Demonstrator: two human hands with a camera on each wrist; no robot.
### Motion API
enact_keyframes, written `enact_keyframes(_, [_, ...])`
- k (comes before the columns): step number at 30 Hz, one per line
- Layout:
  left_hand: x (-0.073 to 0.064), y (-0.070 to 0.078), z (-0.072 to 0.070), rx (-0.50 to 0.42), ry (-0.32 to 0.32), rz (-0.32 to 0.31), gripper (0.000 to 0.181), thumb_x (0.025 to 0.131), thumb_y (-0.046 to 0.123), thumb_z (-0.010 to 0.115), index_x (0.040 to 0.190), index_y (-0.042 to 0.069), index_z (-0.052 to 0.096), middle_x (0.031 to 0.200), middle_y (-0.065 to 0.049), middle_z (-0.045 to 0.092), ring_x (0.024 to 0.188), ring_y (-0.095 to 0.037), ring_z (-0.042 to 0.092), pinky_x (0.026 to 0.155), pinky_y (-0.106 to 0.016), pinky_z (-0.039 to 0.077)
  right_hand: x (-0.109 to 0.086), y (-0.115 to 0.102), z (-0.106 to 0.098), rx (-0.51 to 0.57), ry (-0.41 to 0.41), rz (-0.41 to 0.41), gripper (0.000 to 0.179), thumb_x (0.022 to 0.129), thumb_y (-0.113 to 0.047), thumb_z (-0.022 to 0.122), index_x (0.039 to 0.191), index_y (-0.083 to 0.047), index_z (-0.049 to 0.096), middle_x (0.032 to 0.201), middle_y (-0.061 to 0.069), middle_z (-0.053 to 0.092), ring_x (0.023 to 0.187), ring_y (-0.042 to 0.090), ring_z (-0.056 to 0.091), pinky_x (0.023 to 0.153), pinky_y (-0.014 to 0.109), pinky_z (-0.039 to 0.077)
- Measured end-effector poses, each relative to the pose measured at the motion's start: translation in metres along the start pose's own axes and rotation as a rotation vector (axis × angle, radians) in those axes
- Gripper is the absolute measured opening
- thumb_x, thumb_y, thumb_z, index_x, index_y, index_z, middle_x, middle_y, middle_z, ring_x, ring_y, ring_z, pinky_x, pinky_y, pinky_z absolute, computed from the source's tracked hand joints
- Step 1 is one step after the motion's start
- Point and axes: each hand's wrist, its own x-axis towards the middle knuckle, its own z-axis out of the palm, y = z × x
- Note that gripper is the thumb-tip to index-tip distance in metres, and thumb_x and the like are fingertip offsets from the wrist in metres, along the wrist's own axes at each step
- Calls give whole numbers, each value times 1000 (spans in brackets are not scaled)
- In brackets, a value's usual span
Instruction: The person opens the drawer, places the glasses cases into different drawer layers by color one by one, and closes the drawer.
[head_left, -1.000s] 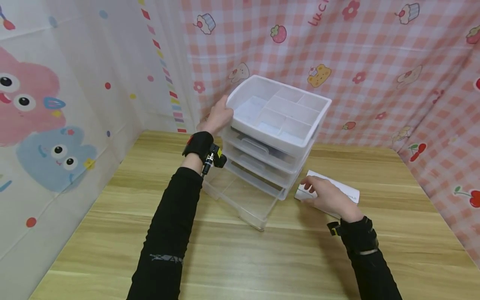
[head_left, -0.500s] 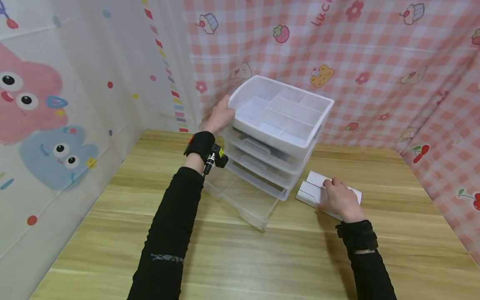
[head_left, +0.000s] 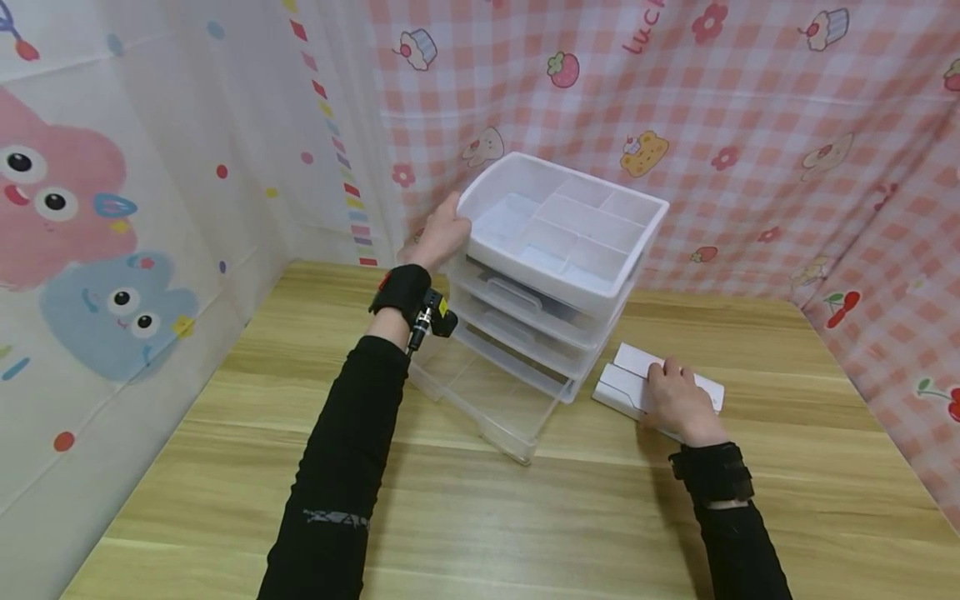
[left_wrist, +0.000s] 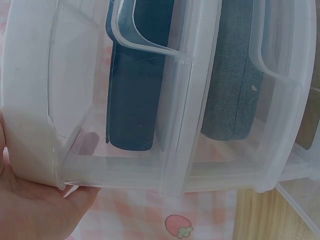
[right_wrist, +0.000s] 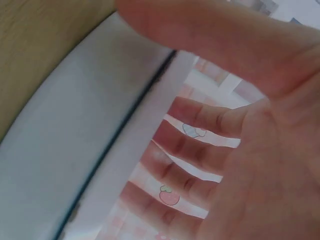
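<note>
A white plastic drawer organizer (head_left: pixel 555 292) with a divided top tray stands at the middle of the table. My left hand (head_left: pixel 438 236) grips the left edge of its top; in the left wrist view the thumb lies along the lower rim. The clear bottom drawer (head_left: pixel 487 400) is pulled out. Through the drawer fronts show a dark blue case (left_wrist: pixel 137 95) and a grey-blue fabric case (left_wrist: pixel 234 75). To the right of the organizer lies a flat white case (head_left: pixel 622 390) with a flap line. My right hand (head_left: pixel 678 404) grips it between thumb and fingers, hiding its near side.
The wooden table (head_left: pixel 480 533) extends in front of the organizer and to both sides. A pink checked curtain (head_left: pixel 720 183) hangs close behind, and a white printed curtain (head_left: pixel 150 208) borders the left.
My right hand has moved right and down from above the white case's left end and taken hold of its middle. The left hand has kept its grip on the organizer.
</note>
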Motion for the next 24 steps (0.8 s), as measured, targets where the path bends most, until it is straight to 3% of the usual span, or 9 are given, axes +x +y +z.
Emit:
enact_keyframes(11, [-1, -1, -1, -5, -3, -5, 47, 88, 1, 38, 134, 7, 40, 138, -13, 48, 122, -27, 45, 106, -45, 37, 0, 1, -3, -25, -38, -33, 60, 62, -14, 82, 108, 8, 49, 108, 29, 52, 98, 46, 50, 70, 56, 49])
enact_keyframes(17, [-1, 1, -1, -24, -22, -44, 50, 90, 2, 39, 139, 11, 37, 143, -10, 45, 129, -27, 43, 110, -46, 36, -4, 1, -9, -42, -56, -100, 56, 59, -12, 79, 105, 0, 51, 102, 21, 54, 91, 41, 52, 60, 49, 47])
enact_keyframes(24, [0, -1, 0, -25, -15, -22, 48, 90, 2, 38, 137, 9, 38, 141, -11, 45, 127, -27, 43, 109, -45, 36, -10, -2, -24, 2, -59, -178, 52, 53, -8, 81, 92, -9, 47, 94, 10, 51, 82, 30, 47, 58, 38, 41])
